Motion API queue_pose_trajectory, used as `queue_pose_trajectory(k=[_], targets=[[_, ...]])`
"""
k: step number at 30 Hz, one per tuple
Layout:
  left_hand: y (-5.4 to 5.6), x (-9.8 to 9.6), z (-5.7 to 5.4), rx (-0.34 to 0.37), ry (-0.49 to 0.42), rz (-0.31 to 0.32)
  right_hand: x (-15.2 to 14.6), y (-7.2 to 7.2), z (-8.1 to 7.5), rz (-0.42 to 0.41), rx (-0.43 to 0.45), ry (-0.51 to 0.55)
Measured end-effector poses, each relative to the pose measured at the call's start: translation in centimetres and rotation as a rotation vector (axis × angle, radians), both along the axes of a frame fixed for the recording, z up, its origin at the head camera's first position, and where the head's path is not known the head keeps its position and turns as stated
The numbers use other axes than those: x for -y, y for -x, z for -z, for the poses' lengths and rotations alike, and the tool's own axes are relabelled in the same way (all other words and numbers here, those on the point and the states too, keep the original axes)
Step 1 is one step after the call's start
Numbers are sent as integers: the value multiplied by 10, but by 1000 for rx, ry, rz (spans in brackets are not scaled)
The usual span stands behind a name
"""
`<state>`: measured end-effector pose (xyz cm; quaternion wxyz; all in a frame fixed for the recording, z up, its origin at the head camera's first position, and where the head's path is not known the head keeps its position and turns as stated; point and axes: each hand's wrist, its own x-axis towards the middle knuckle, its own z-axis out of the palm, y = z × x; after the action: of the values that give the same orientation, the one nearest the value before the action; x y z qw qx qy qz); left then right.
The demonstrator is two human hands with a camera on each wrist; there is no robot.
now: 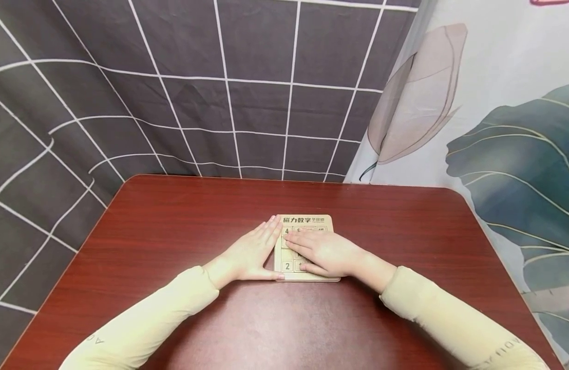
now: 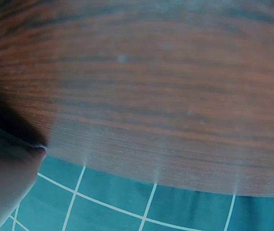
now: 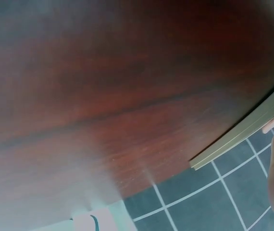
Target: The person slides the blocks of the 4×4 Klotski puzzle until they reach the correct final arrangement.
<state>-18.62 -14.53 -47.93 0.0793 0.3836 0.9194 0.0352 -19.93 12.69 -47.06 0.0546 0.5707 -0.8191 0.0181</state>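
Observation:
A cream sliding number puzzle (image 1: 307,276) lies on the table, with printed characters along its top and numbered tiles in its frame. My left hand (image 1: 247,253) rests against the puzzle's left side, fingers extended up along that edge and thumb stretched to the lower left corner. Across the tiles lies my right hand (image 1: 333,253), its fingers fairly straight and pointing left, hiding many of the numbers. A 4 and a 2 show at the left. The right wrist view catches the puzzle's side edge; only a dark bit of the left hand (image 2: 5,178) appears in the left wrist view.
The reddish-brown wooden table (image 1: 196,205) has rounded far corners. Behind it hangs a dark grey curtain (image 1: 257,108) with a white grid. A white curtain with large leaf prints (image 1: 418,92) hangs at the right.

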Motion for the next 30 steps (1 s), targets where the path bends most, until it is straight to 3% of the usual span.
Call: queue_pose_trajectory(k=[7,16,20,30], targets=[[0,-1,-2,14,-6,1,0,-1,-1,8,26,-1],[1,0,1,11,-11,-1,-5,-20,1,-115,-16,55],[1,0,2,0,-32,5,-7,-25,1,-129,-29,55],[1,0,0,9,1,1,-5,-16,2,-108,-45,51]])
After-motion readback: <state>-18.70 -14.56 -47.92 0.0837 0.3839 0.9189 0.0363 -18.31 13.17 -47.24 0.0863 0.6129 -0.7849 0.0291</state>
